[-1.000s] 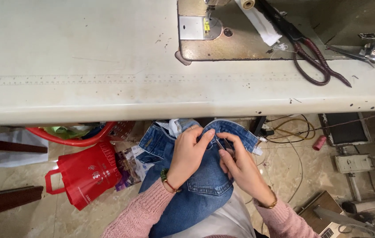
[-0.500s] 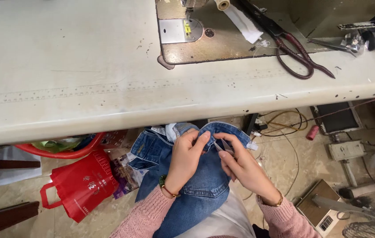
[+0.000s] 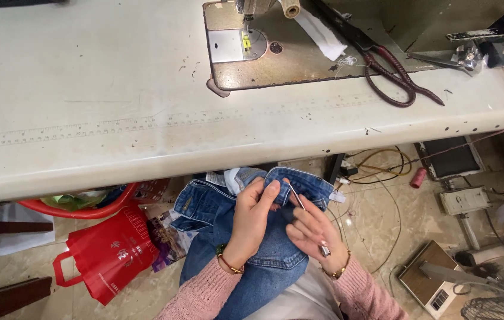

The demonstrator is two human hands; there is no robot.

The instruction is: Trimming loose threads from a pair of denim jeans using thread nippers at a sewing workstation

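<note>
**Denim held on the lap, below the sewing tabletop**

Below the long cream tabletop [image 3: 86, 118] with its sunken sewing machine bed [image 3: 276, 59], we keep a pair of blue denim jeans [image 3: 252, 249] on our lap, over a beige tiled floor [image 3: 382, 225]. Our left hand [image 3: 252, 219] has its fingers closed on the folded waistband, thumb on top, probably to keep the seam stretched and turned toward us. Our right hand [image 3: 314, 231] pinches a thin metal tool [image 3: 297, 198], maybe a seam ripper, with its tip at the band edge; the other fingers are loosely spread. The denim looks medium blue, thick, with orange stitching and a pale lining showing. Dark red-handled scissors [image 3: 394, 71] lie on the tabletop, and a red bag [image 3: 109, 255] stands on the floor.
</note>
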